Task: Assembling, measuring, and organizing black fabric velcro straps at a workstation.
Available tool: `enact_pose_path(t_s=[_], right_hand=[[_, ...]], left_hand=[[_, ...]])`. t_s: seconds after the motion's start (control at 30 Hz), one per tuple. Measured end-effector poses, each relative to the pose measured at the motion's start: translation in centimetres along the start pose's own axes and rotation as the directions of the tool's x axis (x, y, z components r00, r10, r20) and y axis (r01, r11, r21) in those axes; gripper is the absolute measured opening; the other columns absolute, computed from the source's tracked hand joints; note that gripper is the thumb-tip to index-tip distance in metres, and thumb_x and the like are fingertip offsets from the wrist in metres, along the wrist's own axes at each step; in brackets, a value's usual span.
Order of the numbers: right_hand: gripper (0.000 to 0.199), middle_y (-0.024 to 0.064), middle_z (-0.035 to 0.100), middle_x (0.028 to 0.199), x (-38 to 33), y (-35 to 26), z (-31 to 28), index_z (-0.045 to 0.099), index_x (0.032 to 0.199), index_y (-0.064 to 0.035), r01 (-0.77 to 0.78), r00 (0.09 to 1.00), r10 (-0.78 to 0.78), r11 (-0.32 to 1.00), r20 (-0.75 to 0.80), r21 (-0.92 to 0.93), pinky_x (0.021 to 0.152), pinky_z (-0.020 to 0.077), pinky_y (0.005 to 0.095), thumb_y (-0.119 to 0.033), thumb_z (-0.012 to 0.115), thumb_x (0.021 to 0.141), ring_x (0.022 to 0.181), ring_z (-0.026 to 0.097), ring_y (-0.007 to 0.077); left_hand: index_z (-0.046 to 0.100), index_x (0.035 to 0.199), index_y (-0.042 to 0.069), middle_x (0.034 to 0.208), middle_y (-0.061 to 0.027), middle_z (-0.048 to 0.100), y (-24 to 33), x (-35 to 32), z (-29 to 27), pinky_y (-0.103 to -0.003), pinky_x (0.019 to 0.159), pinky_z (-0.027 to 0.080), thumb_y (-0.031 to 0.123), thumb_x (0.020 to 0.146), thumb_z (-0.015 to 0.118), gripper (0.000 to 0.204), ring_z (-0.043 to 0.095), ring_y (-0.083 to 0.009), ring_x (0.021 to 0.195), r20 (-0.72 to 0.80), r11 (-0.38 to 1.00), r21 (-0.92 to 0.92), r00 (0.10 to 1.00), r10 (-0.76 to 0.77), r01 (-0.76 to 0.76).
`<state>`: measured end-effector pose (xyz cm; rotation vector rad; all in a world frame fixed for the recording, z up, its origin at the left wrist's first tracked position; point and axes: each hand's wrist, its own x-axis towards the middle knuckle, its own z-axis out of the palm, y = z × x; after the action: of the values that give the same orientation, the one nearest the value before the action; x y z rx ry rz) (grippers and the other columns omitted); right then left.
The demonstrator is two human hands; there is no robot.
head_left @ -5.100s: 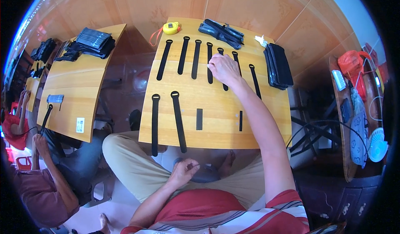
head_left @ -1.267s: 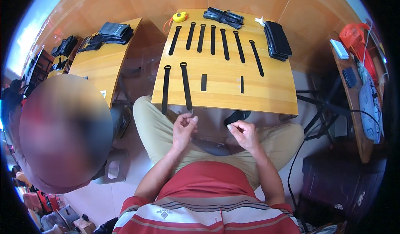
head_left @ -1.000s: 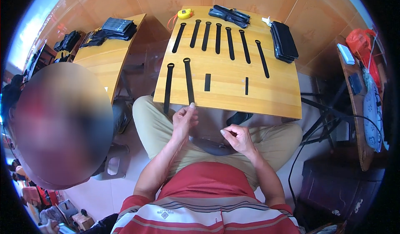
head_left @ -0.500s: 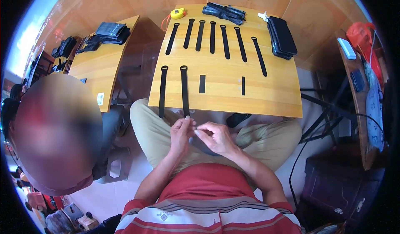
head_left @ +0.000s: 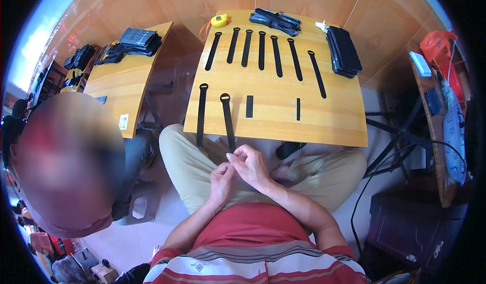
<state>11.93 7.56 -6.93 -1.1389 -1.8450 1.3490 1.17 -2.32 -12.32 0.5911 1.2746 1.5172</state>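
Observation:
A black strap with a looped end (head_left: 228,122) lies partly on the table, its lower end hanging past the front edge. My right hand (head_left: 250,168) is closed at that lower end, thumb and fingers pinching it. Just below, my left hand (head_left: 220,184) is also closed, its fingertips against the right hand; what they hold, if anything, is hidden. Another looped strap (head_left: 201,114) lies to the left, also overhanging the edge. Two short black strips, a wider one (head_left: 249,107) and a narrow one (head_left: 298,109), lie to the right.
Several looped straps (head_left: 261,51) form a row across the wooden table (head_left: 273,127). At its back are a yellow tape measure (head_left: 219,21), a black bundle (head_left: 275,22) and a stack of black straps (head_left: 344,52). A person (head_left: 71,167) sits at left, near another table (head_left: 116,81).
My right hand has moved up and left onto the strap's lower end, while my left hand has dropped lower. The strap's looped end has shifted toward me and tilted.

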Motion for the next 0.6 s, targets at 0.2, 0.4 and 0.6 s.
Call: enact_pose_path(t_s=[0.2,0.4,0.6], right_hand=[[0.035,0.0197,0.07,0.092,-0.6,1.9,0.4,0.059,0.101,0.0038,0.052,0.997,-0.054,0.998,-0.063,-0.045,0.062,0.0521,0.0337,-0.021,0.078,0.083,0.074,0.069,0.0223],[0.035,0.0195,0.071,0.092,-0.9,2.6,0.4,0.059,0.106,0.0053,-0.014,0.999,0.018,0.993,-0.036,0.119,0.071,0.0547,0.0337,-0.017,0.076,0.084,0.082,0.07,0.022],[0.03,0.0181,0.071,0.089,-1.0,3.0,0.4,0.059,0.108,0.007,0.003,1.0,-0.001,0.984,-0.014,0.18,0.069,0.0541,0.0315,-0.012,0.071,0.088,0.081,0.07,0.019]], left_hand=[[0.067,0.09,0.002,0.083,0.002,0.064,0.1,-0.3,0.9,-0.022,0.067,0.046,0.01,0.1,0.056,0.016,0.055,-0.0059,0.071,-0.001,0.999,-0.049,1.0,-0.007,0.007],[0.066,0.087,0.003,0.078,0.0019,0.063,-0.5,-0.3,0.5,-0.021,0.064,0.044,0.011,0.1,0.057,0.018,0.054,-0.0045,0.071,0.017,0.998,0.041,0.999,-0.049,0.048],[0.066,0.087,0.004,0.081,0.0003,0.065,-0.5,-0.4,0.2,-0.024,0.065,0.049,0.016,0.101,0.058,0.02,0.059,-0.0071,0.071,0.054,0.998,0.045,0.997,-0.05,0.048]])
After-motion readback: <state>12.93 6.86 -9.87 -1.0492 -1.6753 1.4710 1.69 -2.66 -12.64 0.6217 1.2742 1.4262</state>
